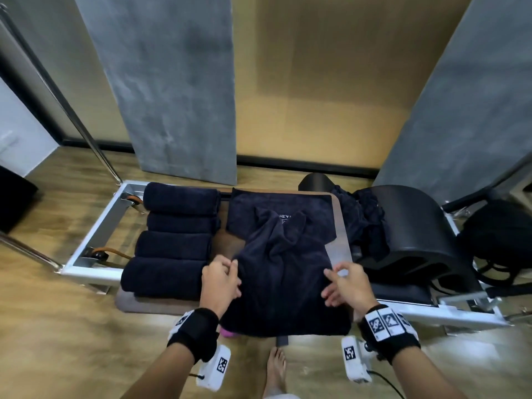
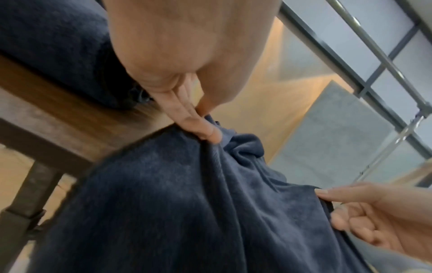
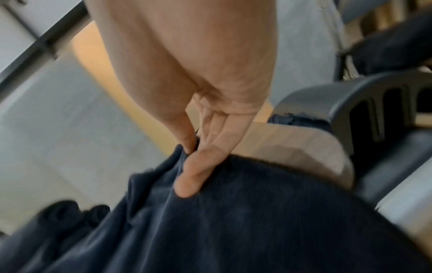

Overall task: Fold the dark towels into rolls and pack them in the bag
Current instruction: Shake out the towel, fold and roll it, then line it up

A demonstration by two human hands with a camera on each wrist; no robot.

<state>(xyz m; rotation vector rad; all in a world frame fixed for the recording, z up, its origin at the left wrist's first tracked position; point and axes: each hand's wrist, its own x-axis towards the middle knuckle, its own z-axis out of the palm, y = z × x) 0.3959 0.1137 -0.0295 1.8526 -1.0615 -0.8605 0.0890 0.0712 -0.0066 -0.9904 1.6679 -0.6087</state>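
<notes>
A dark navy towel (image 1: 283, 277) lies rumpled over the wooden board (image 1: 339, 249), its near edge hanging off the front. My left hand (image 1: 223, 279) pinches the towel's left edge between thumb and fingers (image 2: 205, 132). At the right edge my right hand (image 1: 344, 283) pinches the cloth the same way (image 3: 194, 166). Another dark towel (image 1: 273, 208) lies flat beneath it, farther back. Several rolled dark towels (image 1: 172, 249) lie side by side at the left. A black bag (image 1: 501, 240) sits on the floor at the far right.
A heap of loose dark towels (image 1: 362, 220) lies against a black curved barrel (image 1: 411, 226) to the right of the board. A metal frame (image 1: 95, 226) runs under the board. My bare foot (image 1: 276, 370) stands on the wooden floor below.
</notes>
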